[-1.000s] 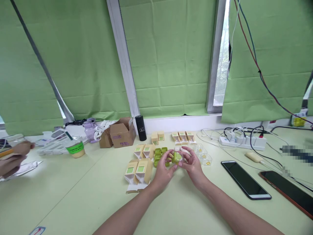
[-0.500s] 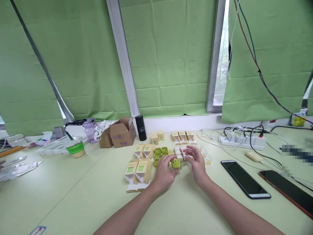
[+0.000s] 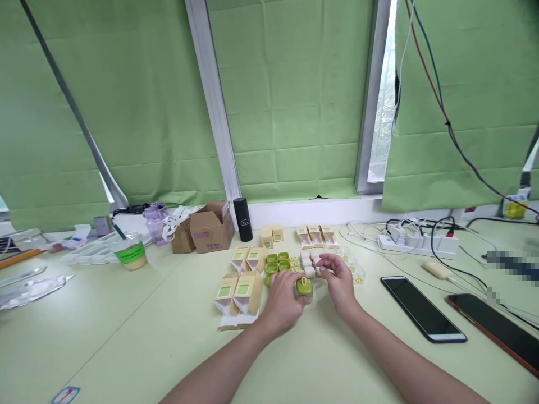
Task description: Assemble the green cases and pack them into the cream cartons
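Observation:
My left hand [image 3: 285, 300] is closed around a small container with an olive-green lid [image 3: 304, 286] and a pale loop on top. Its lower body looks clear and is partly hidden by my fingers. My right hand [image 3: 338, 282] hovers just right of it, fingers bent and thumb apart, beside small white rounded pieces [image 3: 309, 272]. Behind my left hand sit several open green square cups [image 3: 272, 258] and little yellow parts [image 3: 294, 261]. Clear cases with yellow bits [image 3: 357, 274] lie beyond my right hand.
Cream cartons with green labels [image 3: 248, 289] stand left of my hands, with more cartons [image 3: 315, 235] at the back. A phone [image 3: 423, 308] lies to the right, near a power strip [image 3: 416, 245] and cables. A drink cup [image 3: 130, 255], cardboard box [image 3: 210, 229] and black bottle [image 3: 242, 220] stand left.
The green-lidded container has come down slightly and sits more upright, its clear body showing more. My left fingers have wrapped closer round it. My right hand has barely moved.

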The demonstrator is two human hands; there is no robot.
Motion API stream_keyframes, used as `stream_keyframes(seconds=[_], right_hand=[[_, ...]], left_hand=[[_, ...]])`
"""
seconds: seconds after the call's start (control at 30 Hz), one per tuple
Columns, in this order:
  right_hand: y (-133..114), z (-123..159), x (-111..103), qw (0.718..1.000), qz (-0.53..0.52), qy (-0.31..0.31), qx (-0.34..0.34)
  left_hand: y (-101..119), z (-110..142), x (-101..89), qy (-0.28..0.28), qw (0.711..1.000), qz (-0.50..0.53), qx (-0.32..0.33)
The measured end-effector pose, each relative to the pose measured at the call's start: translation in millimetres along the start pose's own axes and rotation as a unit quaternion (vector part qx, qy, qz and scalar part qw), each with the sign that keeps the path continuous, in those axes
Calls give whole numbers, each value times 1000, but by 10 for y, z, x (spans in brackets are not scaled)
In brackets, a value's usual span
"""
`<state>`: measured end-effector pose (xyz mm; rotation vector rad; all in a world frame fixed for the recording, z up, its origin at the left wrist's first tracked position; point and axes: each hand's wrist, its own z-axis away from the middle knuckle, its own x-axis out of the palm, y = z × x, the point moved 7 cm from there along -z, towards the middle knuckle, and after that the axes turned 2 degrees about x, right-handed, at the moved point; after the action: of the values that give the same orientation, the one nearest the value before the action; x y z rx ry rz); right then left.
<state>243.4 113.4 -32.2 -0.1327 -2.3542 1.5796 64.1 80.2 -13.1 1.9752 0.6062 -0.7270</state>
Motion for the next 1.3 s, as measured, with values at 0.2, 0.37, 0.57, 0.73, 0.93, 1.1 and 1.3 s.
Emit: stream_keyframes(seconds=[0.2, 0.37, 0.57, 0.73, 0.93, 1.1, 1.3], right_hand=[[-10, -153, 130, 928, 349, -91, -92], [-33, -461, 273, 867, 458, -156, -121], [72, -817, 521, 775, 565, -251, -132], [218, -964, 649, 715, 624, -290, -123], [334, -1061, 788, 673, 668, -296, -115], [335, -1086, 839, 664, 680, -286, -126], [175, -1016, 857, 682, 661, -260, -174]], left_hand=[[-10, 7, 14, -10, 1000, -20, 3], [-20, 20, 23, -18, 1000, -25, 1], [-11, 32, 46, -24, 999, -30, 12], [8, 44, 50, -29, 998, -47, 16], [91, 78, -49, 9, 999, -8, 36], [74, 64, -150, 76, 996, 23, 35], [-33, 17, -254, 142, 989, 46, 7]])
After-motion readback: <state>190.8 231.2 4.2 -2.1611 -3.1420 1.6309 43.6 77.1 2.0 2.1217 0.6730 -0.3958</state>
